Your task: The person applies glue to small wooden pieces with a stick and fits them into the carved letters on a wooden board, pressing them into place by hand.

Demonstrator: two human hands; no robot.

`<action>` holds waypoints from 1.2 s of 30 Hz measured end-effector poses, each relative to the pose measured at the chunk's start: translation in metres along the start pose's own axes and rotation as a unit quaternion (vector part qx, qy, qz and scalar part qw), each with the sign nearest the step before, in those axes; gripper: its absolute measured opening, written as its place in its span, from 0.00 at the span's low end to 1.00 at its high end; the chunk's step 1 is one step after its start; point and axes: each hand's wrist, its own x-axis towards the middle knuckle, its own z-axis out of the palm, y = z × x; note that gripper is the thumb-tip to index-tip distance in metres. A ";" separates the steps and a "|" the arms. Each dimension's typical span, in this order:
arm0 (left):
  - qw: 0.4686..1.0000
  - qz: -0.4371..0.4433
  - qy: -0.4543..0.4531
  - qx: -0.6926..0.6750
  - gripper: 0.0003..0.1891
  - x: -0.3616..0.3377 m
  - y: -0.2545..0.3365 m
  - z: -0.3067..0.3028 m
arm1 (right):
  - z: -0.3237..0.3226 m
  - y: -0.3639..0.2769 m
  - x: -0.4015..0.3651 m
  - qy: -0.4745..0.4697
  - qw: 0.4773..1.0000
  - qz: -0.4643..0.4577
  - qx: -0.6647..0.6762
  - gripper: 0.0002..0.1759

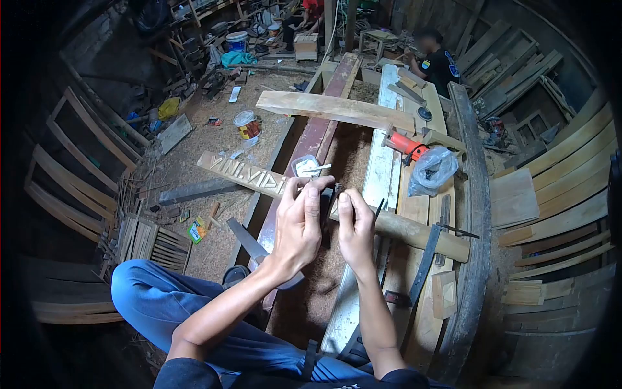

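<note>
In front of me, my left hand [300,223] and my right hand [355,227] are raised close together, fingers pinched on something small and dark that I cannot make out. A thin black stick [379,209] sticks up beside my right fingers. Behind my left hand lies a wooden board with carved letters [240,174], its right part hidden by the hand. A small white tub [304,166] with a pale stick across it stands just beyond my left fingertips. A handsaw [249,241] lies left of my left wrist.
A red power tool [406,145] and a clear plastic bag [433,170] lie on the right planks. A black square [426,259] rests nearer. A long board [337,108] spans the bench. One person [440,68] sits back right, another [313,14] at the back.
</note>
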 end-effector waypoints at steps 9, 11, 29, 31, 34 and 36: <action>0.996 0.014 -0.051 -0.068 0.22 0.009 0.013 -0.018 | -0.035 -0.029 -0.026 -0.071 0.985 0.056 0.145 0.14; 0.996 0.016 -0.057 -0.066 0.22 0.008 0.017 -0.019 | -0.035 -0.032 -0.024 -0.052 0.990 -0.003 0.131 0.13; 0.994 -0.017 -0.057 -0.093 0.22 0.005 0.010 -0.007 | -0.026 -0.021 -0.022 0.061 0.990 0.050 0.114 0.08; 0.993 -0.045 -0.064 -0.087 0.22 0.003 0.012 -0.007 | -0.025 -0.022 -0.020 0.051 0.998 -0.009 -0.037 0.09; 0.990 -0.081 -0.068 -0.091 0.23 0.002 0.011 -0.005 | -0.023 -0.021 -0.019 0.055 0.994 -0.039 -0.081 0.09; 0.988 -0.091 -0.065 -0.102 0.24 0.002 0.008 -0.003 | -0.023 -0.020 -0.019 0.054 0.992 -0.040 -0.110 0.10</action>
